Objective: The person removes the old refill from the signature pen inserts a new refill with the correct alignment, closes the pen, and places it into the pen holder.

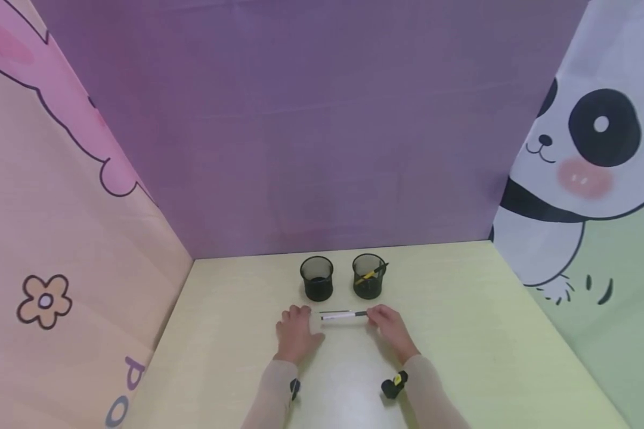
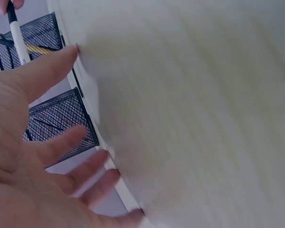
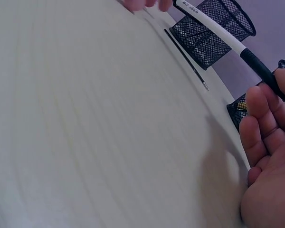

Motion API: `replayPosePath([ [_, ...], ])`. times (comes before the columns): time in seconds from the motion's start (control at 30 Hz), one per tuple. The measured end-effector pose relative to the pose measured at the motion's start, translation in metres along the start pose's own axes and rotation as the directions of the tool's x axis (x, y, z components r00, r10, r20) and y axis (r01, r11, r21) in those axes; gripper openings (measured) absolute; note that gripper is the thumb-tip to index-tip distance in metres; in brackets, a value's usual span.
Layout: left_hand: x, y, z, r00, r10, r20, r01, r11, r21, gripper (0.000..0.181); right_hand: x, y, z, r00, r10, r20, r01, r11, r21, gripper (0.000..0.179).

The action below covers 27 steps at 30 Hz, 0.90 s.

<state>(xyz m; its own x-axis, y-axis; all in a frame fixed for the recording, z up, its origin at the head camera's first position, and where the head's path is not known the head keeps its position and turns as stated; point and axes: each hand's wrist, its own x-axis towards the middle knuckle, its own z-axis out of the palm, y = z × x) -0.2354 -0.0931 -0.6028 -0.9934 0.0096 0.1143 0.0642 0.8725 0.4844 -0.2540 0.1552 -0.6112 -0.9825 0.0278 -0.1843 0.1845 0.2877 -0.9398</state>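
Observation:
My right hand pinches the dark grip end of a white pen between thumb and fingers; the pen points left, above the table in the right wrist view. A thin dark pen refill with a pale tip lies on the table just beyond it. My left hand rests on the table at the left, fingers spread and fingertips touching the surface, with nothing seen in its grasp. In the left wrist view its thumb reaches toward the pen's side.
Behind the hands stand two black mesh pen cups. The left cup shows nothing sticking out; a yellow-and-black pen leans in the right cup. A purple wall rises at the table's back edge, with printed panels on both sides.

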Motion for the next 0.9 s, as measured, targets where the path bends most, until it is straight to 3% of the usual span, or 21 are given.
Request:
replayPosePath([
  [0.1, 0.000, -0.003, 0.001, 0.998, -0.050, 0.034, 0.048, 0.997, 0.062, 0.075, -0.001, 0.000, -0.001, 1.000, -0.021, -0.005, 0.021, 1.000, 0.017, 0.029],
  [0.2, 0.000, -0.003, -0.001, 0.995, -0.072, 0.064, 0.069, 0.996, 0.056, 0.080, -0.002, 0.000, -0.001, 1.000, -0.018, -0.013, 0.018, 0.999, 0.035, 0.027],
  [0.37, -0.001, -0.001, -0.005, 0.995, -0.071, 0.075, 0.066, 0.995, 0.074, 0.082, -0.004, 0.000, -0.002, 0.999, 0.021, -0.035, -0.019, 0.999, 0.050, 0.024],
  [0.6, 0.000, -0.003, -0.001, 0.995, -0.071, 0.074, 0.063, 0.992, 0.107, 0.083, -0.006, 0.002, -0.008, 0.995, -0.001, -0.098, 0.010, 0.995, 0.095, 0.024],
  [0.9, 0.002, -0.003, 0.001, 0.994, -0.079, 0.074, 0.067, 0.987, 0.148, 0.083, -0.012, -0.031, -0.031, 0.976, -0.038, -0.215, 0.077, 0.981, 0.178, 0.032],
])
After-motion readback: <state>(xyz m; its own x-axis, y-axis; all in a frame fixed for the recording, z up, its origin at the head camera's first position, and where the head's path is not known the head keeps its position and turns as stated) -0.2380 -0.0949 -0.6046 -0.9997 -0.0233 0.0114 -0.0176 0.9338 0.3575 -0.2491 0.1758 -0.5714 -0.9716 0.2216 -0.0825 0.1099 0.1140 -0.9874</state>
